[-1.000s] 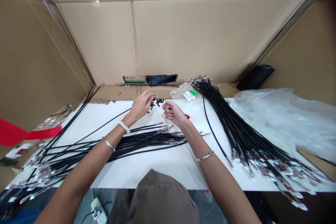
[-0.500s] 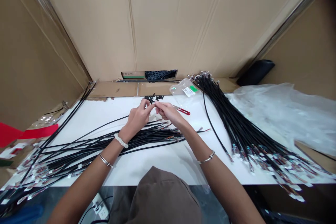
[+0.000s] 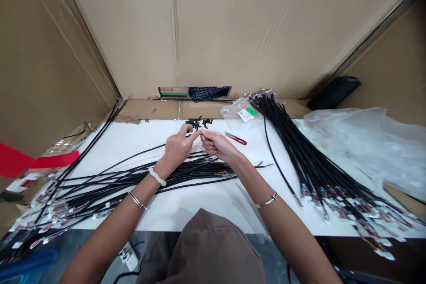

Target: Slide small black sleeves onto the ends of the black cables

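Note:
My left hand (image 3: 179, 147) is closed around a single black cable (image 3: 143, 153), which runs in from the left and passes behind the hand. Its fingertips meet those of my right hand (image 3: 215, 144), which is pinched shut. Whatever sits between the right fingertips is too small to make out. Just beyond the hands lies a small heap of short black pieces (image 3: 199, 123). Red-handled thread snips (image 3: 237, 138) rest to the right of my right hand. Under my wrists spreads a bundle of black cables (image 3: 186, 171) with bare coloured wire ends.
A thick bundle of black cables (image 3: 299, 151) fans out on the right beside crumpled clear plastic (image 3: 366, 137). A labelled plastic bag (image 3: 238, 113) lies at the back. Cardboard walls (image 3: 229, 31) enclose the white table (image 3: 186, 219). More long cables (image 3: 89, 142) lean at left.
The whole view has shifted slightly to the right. My hands stay together at the fingertips, and the right hand has drawn slightly away from the snips, which now show in full.

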`<state>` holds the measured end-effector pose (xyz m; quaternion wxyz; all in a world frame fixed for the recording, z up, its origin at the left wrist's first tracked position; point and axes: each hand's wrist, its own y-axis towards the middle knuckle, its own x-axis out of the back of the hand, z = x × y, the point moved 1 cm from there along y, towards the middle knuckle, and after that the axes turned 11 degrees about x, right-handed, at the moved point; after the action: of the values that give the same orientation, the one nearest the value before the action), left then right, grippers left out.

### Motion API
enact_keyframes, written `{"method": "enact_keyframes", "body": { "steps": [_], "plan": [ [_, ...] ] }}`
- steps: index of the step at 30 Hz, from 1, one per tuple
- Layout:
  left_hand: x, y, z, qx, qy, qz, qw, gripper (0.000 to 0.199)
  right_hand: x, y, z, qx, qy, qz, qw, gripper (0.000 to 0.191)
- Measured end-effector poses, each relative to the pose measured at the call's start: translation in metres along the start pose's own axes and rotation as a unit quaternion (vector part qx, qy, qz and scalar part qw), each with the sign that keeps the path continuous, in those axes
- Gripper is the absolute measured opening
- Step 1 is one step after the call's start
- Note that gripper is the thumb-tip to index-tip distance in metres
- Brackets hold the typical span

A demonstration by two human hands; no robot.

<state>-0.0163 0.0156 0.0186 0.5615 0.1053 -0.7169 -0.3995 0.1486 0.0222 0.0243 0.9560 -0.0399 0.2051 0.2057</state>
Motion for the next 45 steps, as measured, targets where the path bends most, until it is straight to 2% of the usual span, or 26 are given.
{"method": "enact_keyframes", "body": {
  "steps": [3,9,13,19,27,31,34,37,40,43,45],
  "plan": [
    [0.0025,0.001,-0.0025,0.031,-0.07,0.014,0.997,0.025,-0.002,-0.0003,-0.0001,0.035,-0.052,-0.023,0.998,0.041],
    [0.004,0.0021,-0.0039,0.102,-0.205,0.023,0.973,0.025,-0.0053,-0.0014,0.0019,0.122,-0.209,-0.039,0.97,0.039],
    [0.0017,0.0021,-0.0023,0.12,-0.245,0.018,0.962,0.022,-0.0061,-0.0007,0.001,0.082,-0.163,-0.032,0.983,0.04],
    [0.0009,0.0013,-0.0014,0.088,-0.215,-0.01,0.973,0.022,-0.0047,0.0008,-0.0012,-0.008,-0.091,-0.005,0.996,0.045],
    [0.0021,0.0,0.0011,0.004,-0.15,0.009,0.989,0.025,-0.0052,-0.0024,0.0021,-0.025,-0.037,0.008,0.999,0.034],
    [0.0029,0.0015,-0.0022,0.053,-0.217,0.03,0.974,0.025,-0.0057,-0.002,0.0024,0.035,-0.073,0.007,0.997,0.035],
    [0.0038,0.0032,-0.0042,0.11,-0.29,0.044,0.95,0.019,-0.0047,-0.0013,0.0016,0.087,-0.144,-0.001,0.986,0.037],
    [0.0039,0.0045,-0.0038,0.14,-0.348,0.053,0.926,0.015,-0.0046,-0.0016,0.0014,0.115,-0.199,-0.002,0.973,0.037],
    [0.0039,0.0051,-0.0024,0.148,-0.373,0.048,0.915,0.015,-0.007,-0.0027,0.003,0.102,-0.198,0.0,0.975,0.037],
    [0.0037,0.0049,-0.0019,0.154,-0.36,0.049,0.919,0.015,-0.0076,-0.0035,0.0057,0.052,-0.14,-0.017,0.989,0.034],
    [0.0031,0.0042,-0.0021,0.16,-0.344,0.058,0.923,0.015,-0.005,-0.0034,0.007,0.013,-0.092,-0.041,0.995,0.026]
  ]
}}
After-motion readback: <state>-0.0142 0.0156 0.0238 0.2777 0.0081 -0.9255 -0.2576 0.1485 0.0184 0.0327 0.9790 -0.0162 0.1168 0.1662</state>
